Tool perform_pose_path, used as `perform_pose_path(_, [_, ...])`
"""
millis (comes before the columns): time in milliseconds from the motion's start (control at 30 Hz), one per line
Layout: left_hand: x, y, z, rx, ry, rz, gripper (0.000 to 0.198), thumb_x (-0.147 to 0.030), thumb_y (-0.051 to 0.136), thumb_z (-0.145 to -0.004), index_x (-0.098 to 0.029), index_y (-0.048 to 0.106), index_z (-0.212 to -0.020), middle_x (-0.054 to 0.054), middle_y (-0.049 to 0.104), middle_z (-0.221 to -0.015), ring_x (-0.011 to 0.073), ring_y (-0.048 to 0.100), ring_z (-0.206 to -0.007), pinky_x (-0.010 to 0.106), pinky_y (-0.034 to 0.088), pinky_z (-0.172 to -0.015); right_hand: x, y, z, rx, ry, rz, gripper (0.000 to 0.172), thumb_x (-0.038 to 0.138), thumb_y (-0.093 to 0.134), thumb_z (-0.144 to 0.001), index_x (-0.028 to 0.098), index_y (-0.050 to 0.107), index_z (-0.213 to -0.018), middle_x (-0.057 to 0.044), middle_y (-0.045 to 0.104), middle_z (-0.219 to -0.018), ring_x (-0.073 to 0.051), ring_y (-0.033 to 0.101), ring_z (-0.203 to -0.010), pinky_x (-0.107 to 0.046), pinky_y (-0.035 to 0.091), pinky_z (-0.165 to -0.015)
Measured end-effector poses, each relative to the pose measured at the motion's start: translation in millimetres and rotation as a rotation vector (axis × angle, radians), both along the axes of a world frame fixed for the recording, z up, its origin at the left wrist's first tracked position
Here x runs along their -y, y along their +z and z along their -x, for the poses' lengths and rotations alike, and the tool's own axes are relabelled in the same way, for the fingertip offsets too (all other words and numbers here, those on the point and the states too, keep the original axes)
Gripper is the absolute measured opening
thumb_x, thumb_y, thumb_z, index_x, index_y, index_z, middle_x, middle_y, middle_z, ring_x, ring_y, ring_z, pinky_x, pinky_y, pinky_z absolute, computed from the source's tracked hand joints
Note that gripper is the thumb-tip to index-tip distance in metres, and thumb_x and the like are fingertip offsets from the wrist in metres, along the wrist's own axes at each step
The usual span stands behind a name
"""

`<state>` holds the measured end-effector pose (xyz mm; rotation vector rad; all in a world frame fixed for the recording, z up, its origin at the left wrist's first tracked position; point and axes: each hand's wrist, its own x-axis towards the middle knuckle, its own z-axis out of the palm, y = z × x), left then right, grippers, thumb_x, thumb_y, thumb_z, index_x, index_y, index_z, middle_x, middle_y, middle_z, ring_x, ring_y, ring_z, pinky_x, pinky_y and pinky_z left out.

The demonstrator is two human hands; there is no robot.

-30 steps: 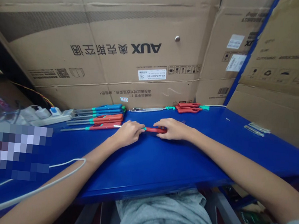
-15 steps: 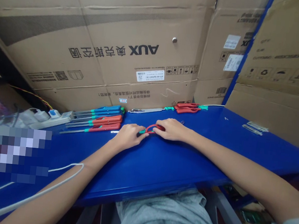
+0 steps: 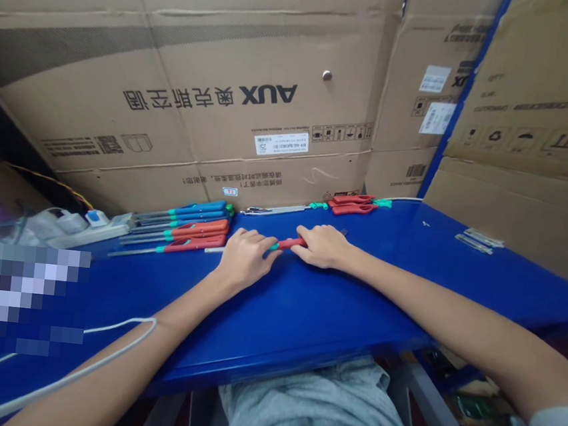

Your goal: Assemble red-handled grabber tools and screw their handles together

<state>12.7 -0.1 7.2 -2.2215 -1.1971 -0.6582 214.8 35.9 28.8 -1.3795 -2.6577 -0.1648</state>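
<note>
Both hands are on a long-necked lighter [image 3: 290, 244] with a red handle and green collar, held just above or against the blue table; which of the two I cannot tell. My left hand [image 3: 244, 257] is closed round the green collar end, and a pale metal tube [image 3: 214, 250] sticks out to its left. Closed on the other end of the red handle is my right hand [image 3: 323, 247], which hides that end. Left of my left hand lie several similar lighters, red ones [image 3: 195, 243] in front and blue ones [image 3: 198, 210] behind.
Along the cardboard wall [image 3: 259, 56] lie thin metal rods [image 3: 277, 210], loose red handles [image 3: 352, 208] and green parts [image 3: 382, 202]. Clear strips [image 3: 479, 240] are at the right. A power strip [image 3: 112, 226] stands at left, and a white cable [image 3: 140, 321] crosses my left forearm.
The red handle has turned: its loop showed open before and is now seen nearly edge-on. Both hands keep their hold, and the view has shifted slightly.
</note>
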Motion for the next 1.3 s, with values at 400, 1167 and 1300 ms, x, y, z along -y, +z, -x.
perform_pose_path(400, [0,-1.3,-1,-0.011,-0.014,0.038,0.019,-0.034,0.062,-0.088,-0.019,0.070,-0.080,0.006,0.072,-0.069,0.0205,0.063,-0.065,0.034,0.037,-0.064,1,-3.3,0,0.034,0.016,-0.034,0.043,0.044,0.032,-0.096,0.014,0.051,-0.118,-0.017,0.074,-0.092,-0.035,0.070,-0.085,-0.035,0.043,-0.067])
perform_pose_path(1167, [4,1.6,-8,0.059,-0.206,-0.035,0.020,-0.021,0.059,-0.088,-0.015,0.066,-0.106,0.010,0.072,-0.106,0.0247,0.061,-0.093,0.040,0.045,-0.080,-4,-1.8,2,-0.042,-0.182,0.004,0.050,0.052,0.033,-0.095,0.013,0.051,-0.119,-0.020,0.071,-0.102,-0.035,0.069,-0.095,-0.039,0.047,-0.076])
perform_pose_path(1300, [8,0.0,-12,0.100,-0.459,0.074,0.014,-0.019,0.054,-0.090,-0.016,0.067,-0.094,0.007,0.073,-0.091,0.0192,0.062,-0.085,0.035,0.047,-0.079,-17,3.6,-10,-0.177,-0.242,-0.013,0.043,0.046,0.031,-0.096,0.014,0.053,-0.116,-0.018,0.072,-0.101,-0.034,0.068,-0.092,-0.035,0.045,-0.070])
